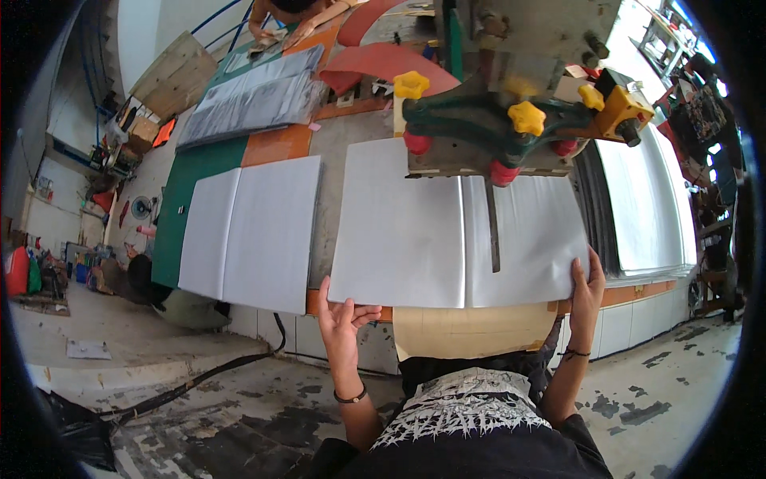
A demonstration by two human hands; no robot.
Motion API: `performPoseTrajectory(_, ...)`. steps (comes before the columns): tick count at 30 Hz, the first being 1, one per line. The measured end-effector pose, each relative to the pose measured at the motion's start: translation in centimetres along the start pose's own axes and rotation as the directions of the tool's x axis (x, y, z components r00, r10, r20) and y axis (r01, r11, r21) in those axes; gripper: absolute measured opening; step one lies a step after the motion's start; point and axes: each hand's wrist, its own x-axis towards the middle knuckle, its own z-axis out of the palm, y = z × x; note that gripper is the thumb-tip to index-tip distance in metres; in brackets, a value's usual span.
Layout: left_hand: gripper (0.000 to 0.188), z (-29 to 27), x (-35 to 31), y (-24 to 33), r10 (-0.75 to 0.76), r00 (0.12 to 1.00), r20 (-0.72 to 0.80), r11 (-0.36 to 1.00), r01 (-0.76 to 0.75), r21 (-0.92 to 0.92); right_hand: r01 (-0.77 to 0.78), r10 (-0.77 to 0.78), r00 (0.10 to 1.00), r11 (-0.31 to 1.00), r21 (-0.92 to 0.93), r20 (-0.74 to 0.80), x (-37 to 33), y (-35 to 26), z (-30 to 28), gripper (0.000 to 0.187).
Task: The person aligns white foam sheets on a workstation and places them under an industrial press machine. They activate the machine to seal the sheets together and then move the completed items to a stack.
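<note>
A folded stack of white paper sheets [415, 231] lies open on the workbench under a machine head. My left hand [339, 315] grips its near left corner, fingers curled over the edge. My right hand [586, 287] holds the near right corner, thumb on top. The green machine head [495, 128] with yellow and red knobs sits over the far edge of the sheets, and a thin metal bar [493, 231] runs down along the centre fold. A brown board [471, 327] juts out beneath the sheets toward me.
A second open white stack [251, 231] lies to the left on the green and orange bench top [187, 199]. More white sheets [646, 199] lie at right. Grey stacks [255, 96] lie farther back, near another person's hands [275, 32]. A black hose [207, 371] crosses the floor.
</note>
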Motion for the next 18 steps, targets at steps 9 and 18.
performPoseTrajectory(9, 0.057, 2.2, 4.3, -1.6, 0.024, 0.993, 0.118, 0.983, -0.045, 0.176, 0.158, -0.185, 0.978, 0.958, -0.24, -0.097, 4.0, 0.4, 1.0, 0.043)
performPoseTrajectory(18, 0.029, 4.0, 4.8, -1.7, 0.378, 0.924, 0.064, 0.516, -0.268, 0.813, 0.256, -0.371, 0.919, 0.822, -0.509, -0.136, 6.1, 1.3, 2.2, 0.035)
